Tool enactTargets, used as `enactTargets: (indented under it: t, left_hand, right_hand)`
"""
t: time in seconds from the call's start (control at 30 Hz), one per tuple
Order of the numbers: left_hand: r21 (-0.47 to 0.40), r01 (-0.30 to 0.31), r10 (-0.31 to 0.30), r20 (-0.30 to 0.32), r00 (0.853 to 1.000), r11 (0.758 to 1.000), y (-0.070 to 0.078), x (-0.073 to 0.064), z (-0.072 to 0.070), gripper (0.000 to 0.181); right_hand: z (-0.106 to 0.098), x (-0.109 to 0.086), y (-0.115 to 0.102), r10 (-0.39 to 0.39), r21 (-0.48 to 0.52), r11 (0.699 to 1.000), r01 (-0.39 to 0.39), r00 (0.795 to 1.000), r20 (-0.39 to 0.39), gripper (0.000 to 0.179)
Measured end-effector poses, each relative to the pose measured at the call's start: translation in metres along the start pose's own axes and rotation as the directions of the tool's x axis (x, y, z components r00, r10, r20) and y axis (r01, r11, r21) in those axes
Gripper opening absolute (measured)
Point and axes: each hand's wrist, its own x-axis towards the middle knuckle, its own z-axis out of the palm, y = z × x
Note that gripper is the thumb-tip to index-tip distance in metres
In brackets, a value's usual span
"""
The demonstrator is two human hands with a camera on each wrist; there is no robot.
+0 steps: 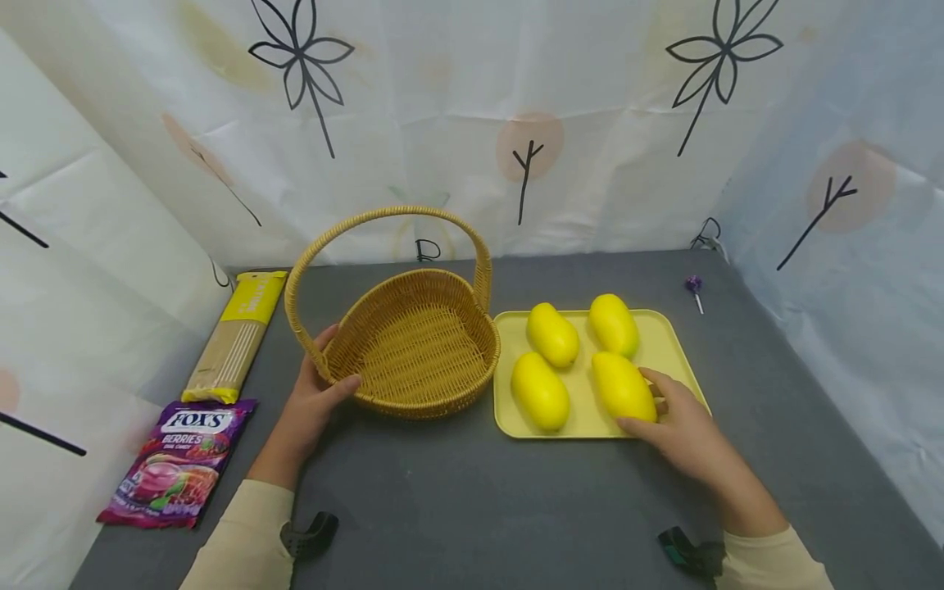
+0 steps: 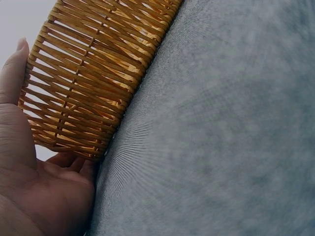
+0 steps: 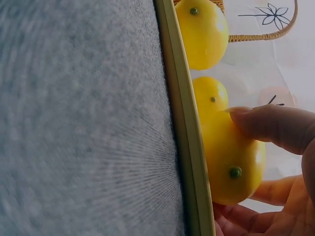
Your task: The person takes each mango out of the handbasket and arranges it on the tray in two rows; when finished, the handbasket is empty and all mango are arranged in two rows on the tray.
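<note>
At the left of the table my left hand [image 1: 313, 406] holds the side of a woven wicker basket [image 1: 424, 352], its thumb over the rim. In the left wrist view, the fingers reach beneath the end of the basket wall [image 2: 93, 78]. My right hand [image 1: 686, 430] grips a yellow mango [image 1: 622, 385] at the front right of a pale yellow tray [image 1: 586, 419]. The thumb lies on top of the mango's side in the right wrist view, with the fingers around its other side. Several mangoes sit on the tray, including one [image 1: 541, 392] at front left. The basket's inside shows only woven floor.
Left of the basket lies a yellow-ended pack of noodles [image 1: 234, 338], with a purple candy bag [image 1: 179, 463] in front of it. A purple lollipop [image 1: 695, 288] is behind the tray at right. Patterned cloth [image 1: 590, 188] hangs along the table's back and sides.
</note>
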Motion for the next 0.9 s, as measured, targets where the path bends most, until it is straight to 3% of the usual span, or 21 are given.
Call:
enactTargets:
  t: [0.33,0.9]
  left_hand:
    - [0.015,-0.014,0.014,0.008,1.000,1.000,-0.0018,-0.0003,-0.0011,0.082]
    - [0.009,-0.027,0.027,0.013,1.000,1.000,-0.0028,-0.0012,-0.0020,0.081]
  right_hand:
    - [-0.0007,-0.0021,-0.0043,0.030,0.003,1.000,-0.030,0.999,0.011,0.094]
    - [0.0015,-0.0016,-0.0029,0.016,0.022,1.000,-0.016,1.000,-0.006,0.090]
